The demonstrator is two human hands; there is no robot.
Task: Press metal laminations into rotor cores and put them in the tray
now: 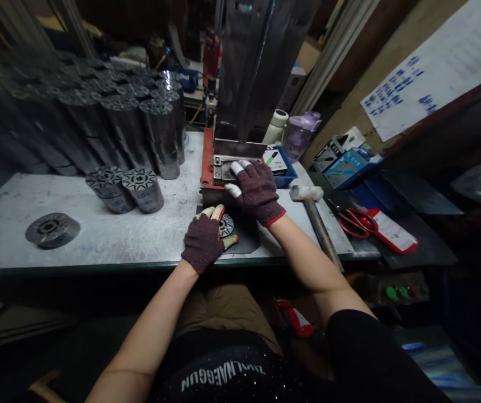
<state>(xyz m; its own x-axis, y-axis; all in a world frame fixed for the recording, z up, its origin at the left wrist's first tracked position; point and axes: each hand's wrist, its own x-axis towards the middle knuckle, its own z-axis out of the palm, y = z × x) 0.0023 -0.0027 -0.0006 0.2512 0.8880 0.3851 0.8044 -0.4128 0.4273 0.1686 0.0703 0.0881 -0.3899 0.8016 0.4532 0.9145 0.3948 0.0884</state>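
Holding toothed round metal disc [226, 225].

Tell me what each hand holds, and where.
Left hand grips a slotted metal disc by its left edge. Right hand rests flat on the press base, gripping nothing.

Maroon knit gloves with pale-tipped fingers [237, 167], black printed shirt, khaki trousers.

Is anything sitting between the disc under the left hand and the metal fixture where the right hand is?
Nothing visible. The disc lies on the dark mat under the left hand; the right hand rests on the fixture just beyond.
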